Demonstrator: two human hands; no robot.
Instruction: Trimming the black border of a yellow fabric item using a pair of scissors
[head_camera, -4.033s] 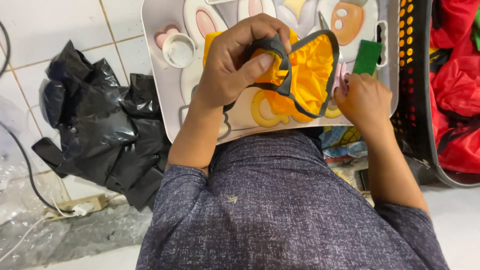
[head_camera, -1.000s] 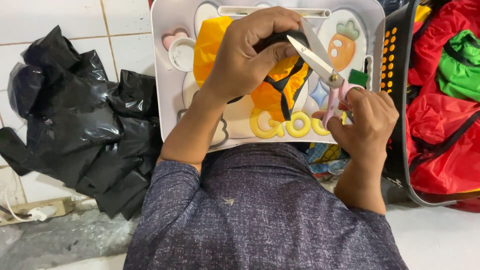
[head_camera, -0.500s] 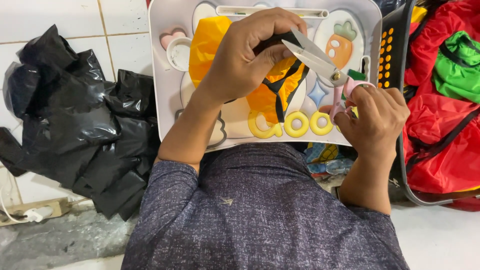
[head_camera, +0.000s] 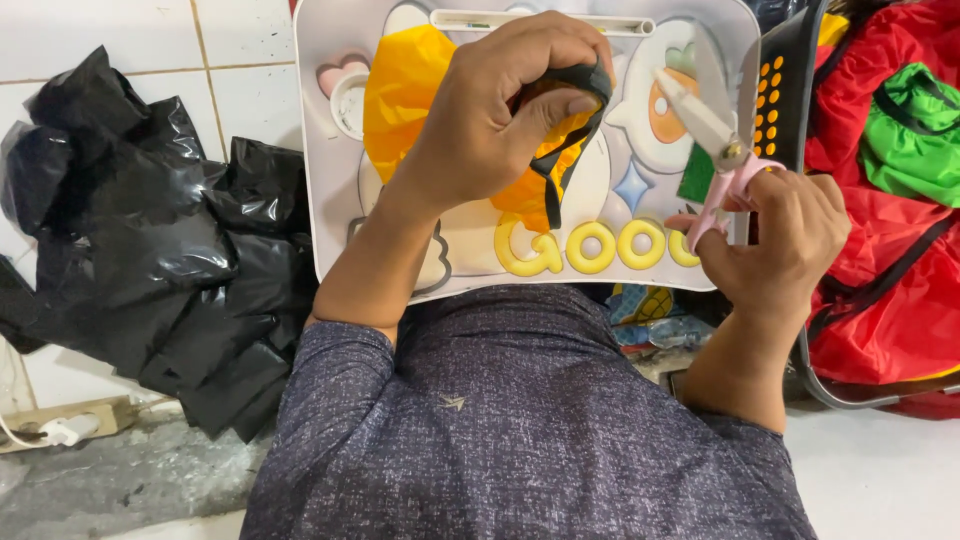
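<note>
Your left hand (head_camera: 480, 130) is clamped around a bunched-up piece of yellow fabric with black trim (head_camera: 545, 150), thumb pressing the black edge down, and that fabric sits right on top of the lap tray (head_camera: 320, 170), a pale plastic one with cartoon shapes and fat yellow letters along the near edge. More of the yellow cloth pokes out past your knuckles toward the far left of the tray. Your right hand (head_camera: 785, 240) is off to the side, just past the tray's right edge, fingers through the pink handles of a pair of scissors (head_camera: 710, 130); the blades point up and away toward the fabric but aren't touching it, and they look nearly closed. Right behind the scissors there's a black plastic basket (head_camera: 785, 90) with orange dots showing through its holes, and beyond that a heap of red cloth (head_camera: 900, 270) with a green piece (head_camera: 915, 130) on top. On your left, a crumpled black plastic bag (head_camera: 150, 250) lies on the white tiled floor (head_camera: 100, 40). Your lap in the grey speckled garment (head_camera: 520, 430) fills the bottom.
</note>
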